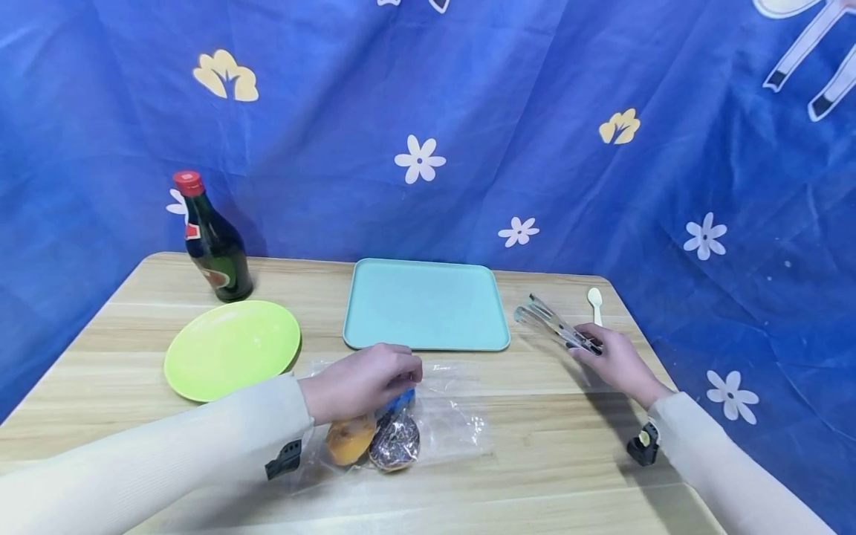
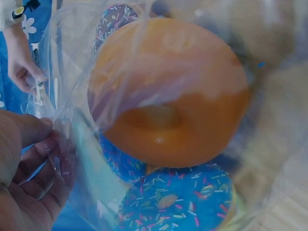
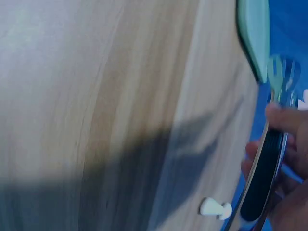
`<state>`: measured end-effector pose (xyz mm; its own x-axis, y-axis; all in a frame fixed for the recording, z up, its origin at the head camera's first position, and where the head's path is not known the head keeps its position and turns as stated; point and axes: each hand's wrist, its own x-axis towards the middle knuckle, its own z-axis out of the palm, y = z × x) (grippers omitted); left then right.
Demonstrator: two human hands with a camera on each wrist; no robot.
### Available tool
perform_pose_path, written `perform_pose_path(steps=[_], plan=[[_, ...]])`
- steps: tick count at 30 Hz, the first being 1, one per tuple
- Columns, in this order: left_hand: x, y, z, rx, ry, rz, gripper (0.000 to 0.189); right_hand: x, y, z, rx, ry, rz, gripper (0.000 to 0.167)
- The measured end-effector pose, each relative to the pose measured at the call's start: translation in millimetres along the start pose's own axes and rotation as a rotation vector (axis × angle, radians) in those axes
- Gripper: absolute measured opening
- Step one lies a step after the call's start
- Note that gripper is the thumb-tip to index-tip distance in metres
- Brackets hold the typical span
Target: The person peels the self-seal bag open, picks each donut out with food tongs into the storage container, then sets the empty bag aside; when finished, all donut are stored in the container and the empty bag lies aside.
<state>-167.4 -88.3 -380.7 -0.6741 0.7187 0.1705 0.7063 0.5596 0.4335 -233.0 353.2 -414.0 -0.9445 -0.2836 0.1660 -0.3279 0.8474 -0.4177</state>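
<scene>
My left hand (image 1: 364, 380) pinches the edge of a clear plastic bag (image 1: 455, 423) lying on the table. Through the film show an orange doughnut (image 2: 211, 62), a dark doughnut with sprinkles (image 1: 394, 444) and blue sprinkled doughnuts (image 2: 180, 199). In the left wrist view the thumb and curled fingers are at the bag's left side. Raised over the right part of the table, my right hand (image 1: 618, 362) grips metal tongs (image 1: 555, 321) by their dark handles (image 3: 262, 183). The tips of the tongs are apart and point toward the tray, with nothing between them.
A light blue tray (image 1: 428, 305) lies at the back middle. On the left are a green plate (image 1: 230, 349) and a dark bottle with a red cap (image 1: 217, 249). A pale spoon (image 1: 595, 301) lies at the back right. A blue curtain (image 1: 334, 148) hangs behind the table.
</scene>
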Motion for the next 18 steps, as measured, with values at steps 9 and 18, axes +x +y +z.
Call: perform_pose_path(steps=[9,18], plan=[[-0.1,-2.5,-3.3,-0.008,0.022,-0.002,0.01,-21.3,-12,-15,0.178,-0.173,-0.154,0.035],[-2.2,-4.1,-3.7,-0.008,0.033,0.004,0.01,-30.8,-33,-11,0.298,-0.292,-0.261,0.031]])
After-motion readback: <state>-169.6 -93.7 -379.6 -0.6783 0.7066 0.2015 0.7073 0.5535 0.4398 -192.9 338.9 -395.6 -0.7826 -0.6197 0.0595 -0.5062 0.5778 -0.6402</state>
